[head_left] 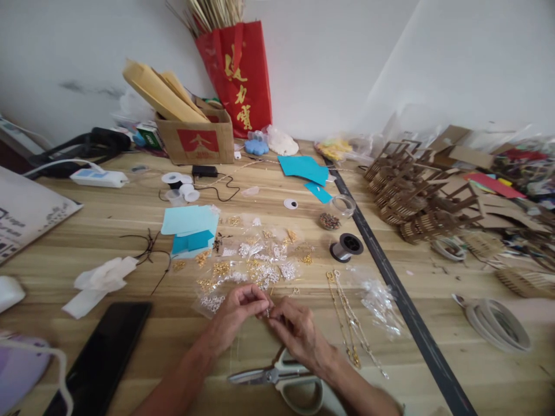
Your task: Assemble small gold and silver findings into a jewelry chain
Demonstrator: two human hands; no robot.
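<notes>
My left hand (236,315) and my right hand (300,330) meet low in the middle of the view, just in front of the clear bags of jewelry findings (263,275). Thumb and fingers of both are pinched together, fingertips nearly touching. A tiny shiny bit shows between them, too small to name. Gold and silver findings lie spread over the bags. Under my right wrist is a pair of scissors (255,377) with pale handles, partly covered by my arm. To the right, several gold and silver chains (347,315) lie side by side, next to small clear bags (384,303).
A spool of wire (346,247) and a dish of beads (329,221) stand right of the findings. Blue paper (191,222), crumpled tissue (102,283) and a black phone (102,358) lie left. Brown wooden models (420,196) crowd the right; a box (199,138) stands behind.
</notes>
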